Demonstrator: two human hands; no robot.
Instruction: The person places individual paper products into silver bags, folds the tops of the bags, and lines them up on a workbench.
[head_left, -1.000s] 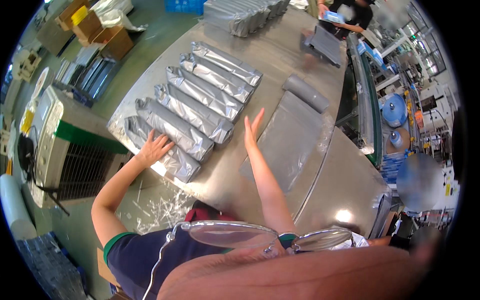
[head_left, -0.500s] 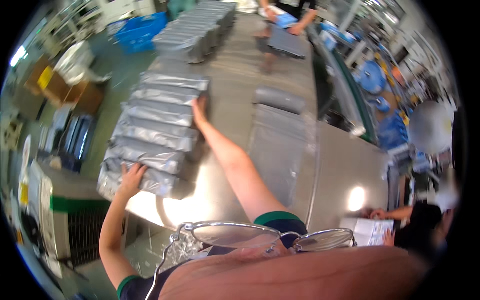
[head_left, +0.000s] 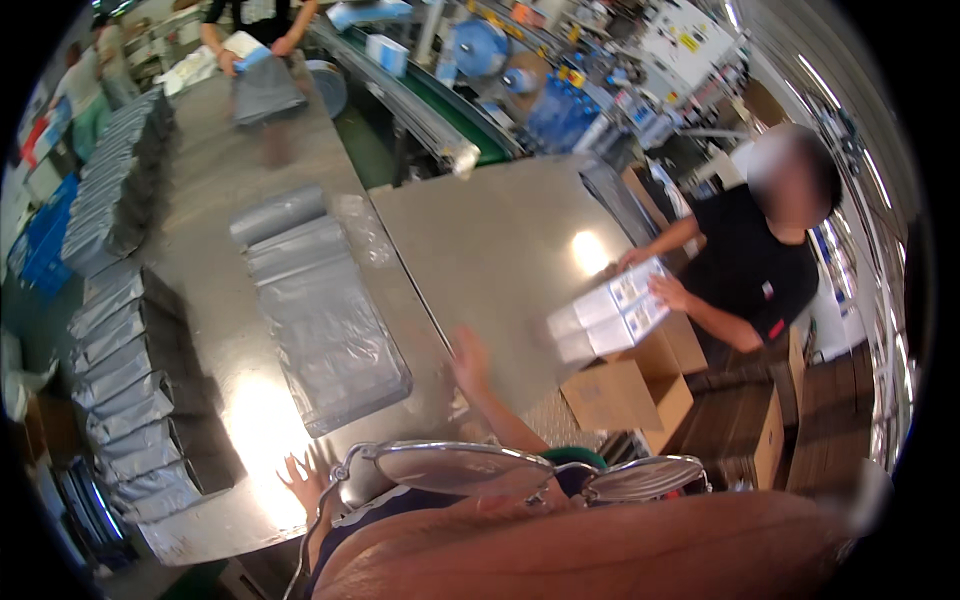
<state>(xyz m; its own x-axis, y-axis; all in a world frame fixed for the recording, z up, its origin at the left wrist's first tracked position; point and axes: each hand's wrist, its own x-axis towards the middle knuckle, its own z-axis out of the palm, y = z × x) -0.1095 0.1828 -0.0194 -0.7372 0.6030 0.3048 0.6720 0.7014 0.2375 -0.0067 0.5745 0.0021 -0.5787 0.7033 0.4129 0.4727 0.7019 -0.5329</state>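
Low over the near edge of the metal table (head_left: 430, 215), my left hand (head_left: 302, 482) is open, its fingers spread and nothing in it. My right hand (head_left: 470, 365), smeared a little by motion, reaches over the table by the seam with fingers stretched out and nothing visible in it. Between and beyond my hands lies a flat pile of grey plastic mailing bags (head_left: 335, 335), with a rolled or folded grey end (head_left: 280, 215) at its far side. To the left stands a row of filled grey packages (head_left: 130, 370), apart from both hands.
On the right a co-worker (head_left: 755, 260) holds white boxes (head_left: 615, 310) over the table, beside an open cardboard box (head_left: 615, 400). Another person (head_left: 262, 20) handles a grey bag (head_left: 267, 90) at the far end. A green conveyor (head_left: 440, 110) runs behind; more grey packages (head_left: 115, 185) line the far left.
My hands have let go of the row of grey packages and moved right, toward the flat bags. The view has swung right, bringing the co-worker with white boxes fully into sight.
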